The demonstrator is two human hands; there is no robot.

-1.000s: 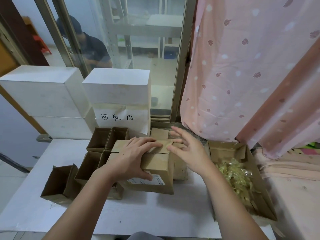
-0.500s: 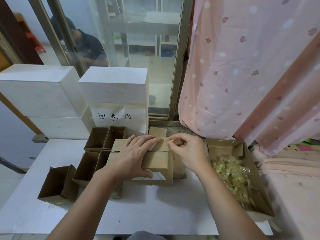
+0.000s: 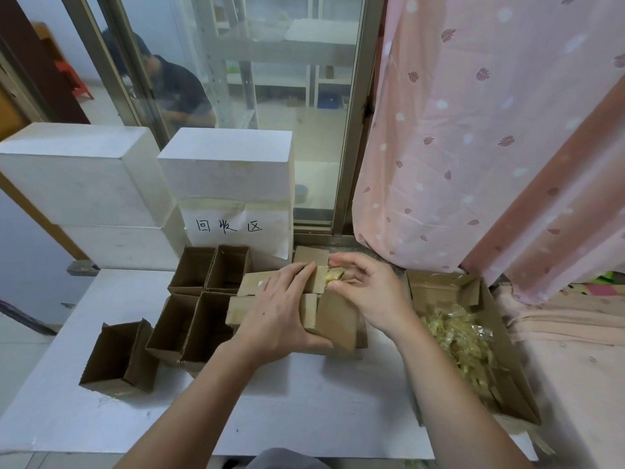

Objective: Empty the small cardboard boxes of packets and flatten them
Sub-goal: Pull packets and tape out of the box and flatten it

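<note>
The small cardboard box (image 3: 324, 316) sits near the middle of the white worktop (image 3: 304, 407), at about 12 o'clock from the person, with its top flaps parted. The left hand (image 3: 284, 309) lies over it, fingers spread flat on the flaps and thumb wrapped round the near face, holding it steady. The right hand (image 3: 365, 292) has its fingers curled at the open top, pinching a yellowish packet (image 3: 334, 275) that is just clear of the flaps.

The box looks light and thin-walled, stiff along its creases but easy to crush, so it is best held by its side walls. The packet seems soft, crinkly and slippery, so a pinch on its bunched end should serve.

At 3 o'clock, a larger carton (image 3: 473, 292) holds a heap of similar packets (image 3: 456, 336). At 9 to 10 o'clock stand opened, emptied boxes (image 3: 203, 299).

Half a second ago the right fingers were pinching at the flap seam with only a sliver of yellow showing; now the packet is plainly out. A second ago that hand was open and reaching.
</note>
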